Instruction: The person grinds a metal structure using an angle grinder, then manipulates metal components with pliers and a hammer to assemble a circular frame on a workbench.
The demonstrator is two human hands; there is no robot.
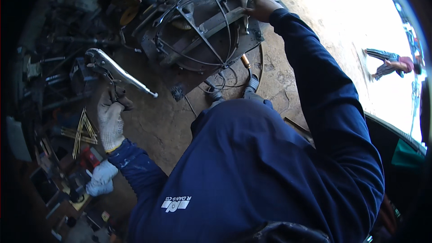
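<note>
**Harsh glare far right, deep shadow left**

Daylight is pouring in from the far right, bleaching the ground (333, 0) to white. The left side is sinking into murky shadow. Fisheye distortion is bending the edges, and the corners are fading to black.

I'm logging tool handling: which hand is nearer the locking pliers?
Left. The gloved left hand grips the locking pliers by the handle; the bare right hand is far off, on the wire frame.
</note>
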